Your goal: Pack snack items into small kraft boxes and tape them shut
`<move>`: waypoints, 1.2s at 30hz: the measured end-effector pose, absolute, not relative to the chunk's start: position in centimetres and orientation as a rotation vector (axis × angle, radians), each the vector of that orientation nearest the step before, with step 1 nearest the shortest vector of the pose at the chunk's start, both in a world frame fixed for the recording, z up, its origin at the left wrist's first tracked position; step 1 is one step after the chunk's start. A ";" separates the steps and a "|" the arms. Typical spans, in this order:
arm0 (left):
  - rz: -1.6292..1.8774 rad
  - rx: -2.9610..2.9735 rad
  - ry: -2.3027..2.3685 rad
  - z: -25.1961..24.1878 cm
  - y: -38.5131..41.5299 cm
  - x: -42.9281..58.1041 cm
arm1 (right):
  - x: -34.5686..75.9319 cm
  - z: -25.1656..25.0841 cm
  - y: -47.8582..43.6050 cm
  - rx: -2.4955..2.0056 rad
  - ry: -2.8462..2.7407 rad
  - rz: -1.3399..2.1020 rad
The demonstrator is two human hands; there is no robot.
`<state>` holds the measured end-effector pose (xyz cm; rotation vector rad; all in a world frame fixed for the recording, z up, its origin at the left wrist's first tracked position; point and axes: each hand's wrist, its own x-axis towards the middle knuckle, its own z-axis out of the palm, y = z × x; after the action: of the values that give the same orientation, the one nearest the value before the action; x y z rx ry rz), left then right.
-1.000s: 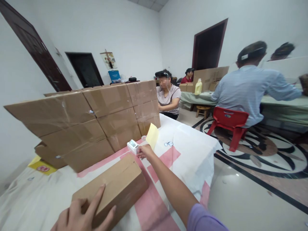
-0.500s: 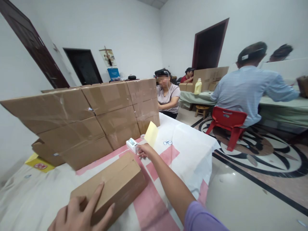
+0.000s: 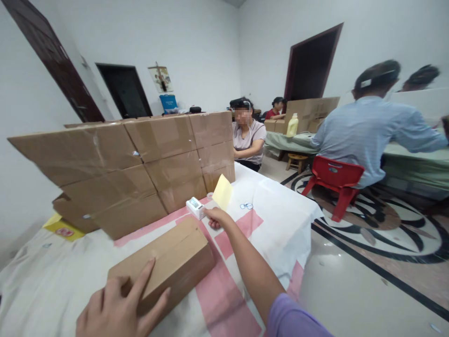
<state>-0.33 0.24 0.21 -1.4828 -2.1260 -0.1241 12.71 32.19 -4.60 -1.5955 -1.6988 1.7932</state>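
My left hand [image 3: 117,302] rests on the near left end of a long brown cardboard box [image 3: 164,255]. Its fingers are spread over the top, and the thumb lies by the side facing me. Past the far end of that box, a small white device with a display window [image 3: 195,207] sits on the table. My right hand [image 3: 215,218] is closed at the device's right end, with thumb and forefinger against it and the other fingers curled under. Just behind this hand stands a folded yellow sheet [image 3: 222,191], and a roll of clear tape [image 3: 209,196] lies beside it.
A wall of stacked, taped cartons [image 3: 171,164] lines the table's far left side. A yellow box [image 3: 63,228] lies at the left. The pink-and-white tablecloth [image 3: 277,206] hangs over the right edge. One person [image 3: 249,135] sits beyond the cartons, another [image 3: 372,126] on a red chair [image 3: 336,175].
The view has shifted slightly, so everything appears a little further right. My right fingers look more tightly curled beside the white device. My left hand stays on the box.
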 end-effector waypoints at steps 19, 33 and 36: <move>-0.157 -1.477 -1.988 0.5 0.1 -0.2 | 13.9 -5.1 33.2 -1.407 -1.779 1.328; -0.104 -1.430 -2.193 0.8 0.3 0.5 | 12.9 -6.3 33.4 -1.225 -1.751 1.560; -0.121 -1.421 -2.181 0.8 0.3 0.5 | 12.9 -6.5 33.5 -1.222 -1.757 1.550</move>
<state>0.53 0.29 0.80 -1.4209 -2.1813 -0.1209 12.95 33.50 -6.47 -1.2221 -1.7574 1.5497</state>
